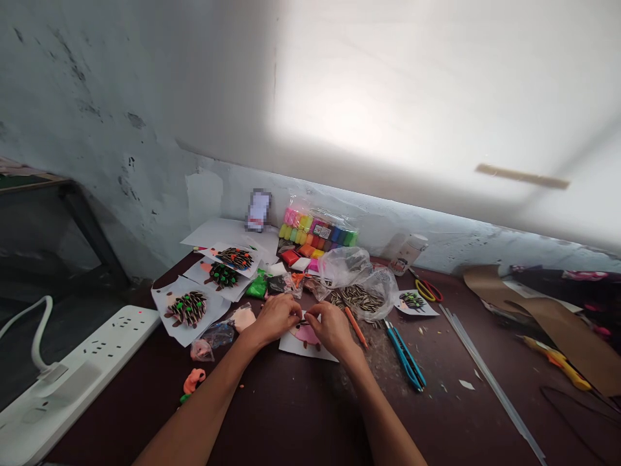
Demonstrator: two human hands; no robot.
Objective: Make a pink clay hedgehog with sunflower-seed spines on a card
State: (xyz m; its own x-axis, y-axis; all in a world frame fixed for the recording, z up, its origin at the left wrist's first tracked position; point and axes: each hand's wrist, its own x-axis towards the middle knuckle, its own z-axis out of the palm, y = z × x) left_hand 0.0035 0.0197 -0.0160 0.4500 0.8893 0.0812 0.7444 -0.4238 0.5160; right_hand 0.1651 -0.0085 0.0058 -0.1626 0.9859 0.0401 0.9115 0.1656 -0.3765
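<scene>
Hands [276, 318] over pink clay [305, 334] (on paper [291, 344])

2 hands [276, 318], 4 clay hedgehog cards [187, 309], 1 pink clay card [306, 335], 2 blue-handled tools [405, 356], 1 pr scissors [428, 290], 1 yellow cutter [557, 364], 1 power strip [82, 362], 1 clay pack [317, 233].
</scene>
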